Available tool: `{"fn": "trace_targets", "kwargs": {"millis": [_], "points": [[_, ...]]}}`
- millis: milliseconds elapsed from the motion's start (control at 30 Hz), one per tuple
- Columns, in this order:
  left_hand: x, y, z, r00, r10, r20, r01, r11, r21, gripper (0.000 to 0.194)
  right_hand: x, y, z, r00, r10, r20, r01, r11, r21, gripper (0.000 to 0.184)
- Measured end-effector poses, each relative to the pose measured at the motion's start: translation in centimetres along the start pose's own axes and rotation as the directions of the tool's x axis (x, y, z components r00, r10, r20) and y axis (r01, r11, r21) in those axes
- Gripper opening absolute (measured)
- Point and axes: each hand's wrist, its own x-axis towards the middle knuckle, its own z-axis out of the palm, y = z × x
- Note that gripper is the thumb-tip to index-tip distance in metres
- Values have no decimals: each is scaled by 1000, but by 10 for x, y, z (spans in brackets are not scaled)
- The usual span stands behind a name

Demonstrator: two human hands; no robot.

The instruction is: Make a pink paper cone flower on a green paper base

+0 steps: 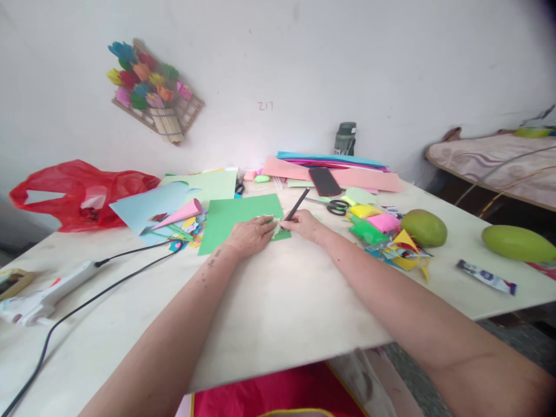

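A green sheet of paper lies flat on the white table in front of me. Near its right edge rests a small pale cut-out piece, partly hidden under my fingers. My left hand lies flat with its fingers stretched over this piece and the green sheet. In my right hand is a dark pen, slanted up and to the right, its lower end at the edge of the pale piece. The pen's tip is too small to make out.
Left are a glue gun with a black cord, a pink paper cone and a red plastic bag. Behind are scissors, a phone and a bottle. Right are clay packets, green mangoes and a tube.
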Motion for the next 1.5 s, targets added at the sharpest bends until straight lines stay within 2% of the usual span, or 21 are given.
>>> {"fn": "trace_targets", "kwargs": {"millis": [500, 733, 900, 1000, 1133, 1333, 1500], "points": [[0, 2, -3, 1000, -18, 26, 19, 1000, -12, 43, 1, 1, -1, 999, 49, -24, -48, 999, 5, 11], [0, 1, -2, 1000, -7, 20, 8, 1000, -17, 44, 2, 2, -1, 996, 70, -56, -68, 997, 30, 11], [1, -1, 0, 1000, 12, 6, -12, 1000, -18, 44, -2, -7, -1, 995, -6, -95, 13, 998, 67, 20], [1, -1, 1, 1000, 6, 5, -5, 1000, -31, 42, -5, -13, 4, 998, -39, -42, 43, 992, 114, 25], [2, -2, 3, 999, 46, -12, -47, 998, -50, 42, -6, -13, 10, 999, 22, 45, -29, 988, 153, 25], [4, -9, 6, 996, 82, 28, -79, 992, -100, 39, -5, -13, 13, 996, 65, 57, -73, 984, 163, 22], [7, -14, 3, 989, 107, 102, -96, 989, -109, 41, -6, -11, 13, 999, 20, 42, -22, 999, 43, 25]]}}
